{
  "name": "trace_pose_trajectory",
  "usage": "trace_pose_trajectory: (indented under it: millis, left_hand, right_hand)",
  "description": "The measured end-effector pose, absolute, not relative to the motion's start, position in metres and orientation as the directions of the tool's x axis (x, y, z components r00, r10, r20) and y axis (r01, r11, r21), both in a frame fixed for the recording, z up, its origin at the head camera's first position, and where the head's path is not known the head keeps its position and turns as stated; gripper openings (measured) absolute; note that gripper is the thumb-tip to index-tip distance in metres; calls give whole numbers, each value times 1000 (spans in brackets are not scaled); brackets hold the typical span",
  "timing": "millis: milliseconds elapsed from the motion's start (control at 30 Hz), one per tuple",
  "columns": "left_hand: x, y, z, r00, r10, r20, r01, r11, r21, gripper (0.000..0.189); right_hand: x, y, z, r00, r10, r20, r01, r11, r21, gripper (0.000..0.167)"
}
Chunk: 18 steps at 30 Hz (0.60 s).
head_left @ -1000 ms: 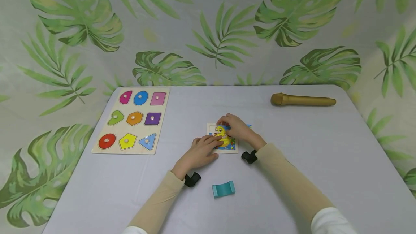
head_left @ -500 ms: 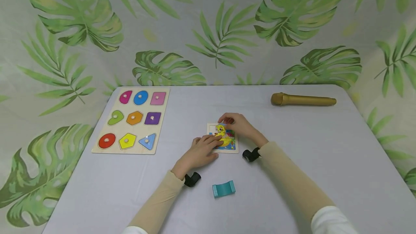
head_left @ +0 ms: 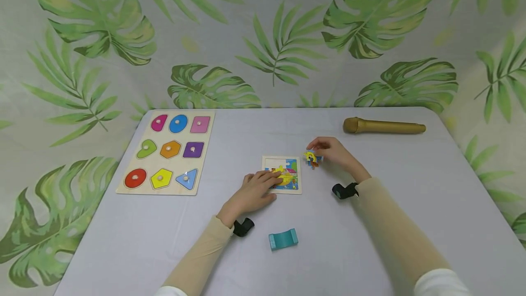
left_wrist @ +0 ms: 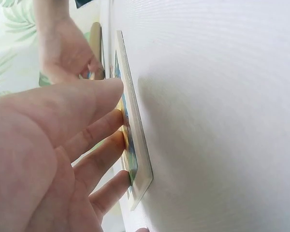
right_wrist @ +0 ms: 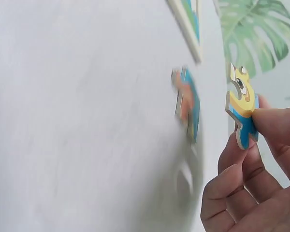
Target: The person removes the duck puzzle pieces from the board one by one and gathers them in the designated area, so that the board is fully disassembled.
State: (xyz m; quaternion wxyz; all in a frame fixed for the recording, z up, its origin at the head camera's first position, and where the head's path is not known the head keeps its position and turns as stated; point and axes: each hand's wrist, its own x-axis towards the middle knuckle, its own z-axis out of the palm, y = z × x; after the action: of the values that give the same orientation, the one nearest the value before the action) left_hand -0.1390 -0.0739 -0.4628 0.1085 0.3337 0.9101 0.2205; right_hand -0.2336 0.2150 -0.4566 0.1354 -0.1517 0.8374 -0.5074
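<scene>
My left hand [head_left: 251, 193] lies over the lower left of a small jigsaw puzzle [head_left: 299, 178] with a pale wooden frame, its fingertips resting on the yellow and blue pieces. The puzzle's upper left shows a pale, piece-free area. To its right, my right hand [head_left: 334, 152] pinches a jigsaw piece [right_wrist: 244, 106] between thumb and fingers. That piece is yellow and blue with a printed eye, and it is held up above the table. A second jigsaw piece [right_wrist: 187, 104], blue and orange-brown, lies on the table below it.
A wooden peg board [head_left: 172, 163] with colourful knobbed shapes lies at the left. A brown stick-like object [head_left: 386, 126] with a thick end lies at the back right. Nearer the front is a teal curved block [head_left: 283, 240]. Leaf-printed cloth [head_left: 279, 49] hangs behind the table.
My right hand has lifted the yellow and blue piece out of the puzzle's upper part and carried it right, uncovering the loose piece beside the frame. My left hand has stayed put.
</scene>
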Motion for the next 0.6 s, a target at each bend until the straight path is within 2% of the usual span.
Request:
trace_pose_trajectory:
  millis: [300,467,600]
  left_hand:
    - [-138,-74,-462,-755,654,-50,554,676,486,44]
    - [-138,-74,-462,-759,650,-49,551,680,484,44]
    - [-138,-73,-462,-761,647,-44,549,678,490,44]
  right_hand:
    - [-228,249,-457,-927,-345,-148,-52,508,-860,20]
    - [-224,254,-458,-935,-322,-151,-67,576,-815,19]
    - [-224,252,-459,-934,-336,-120,-125,623,-772,18]
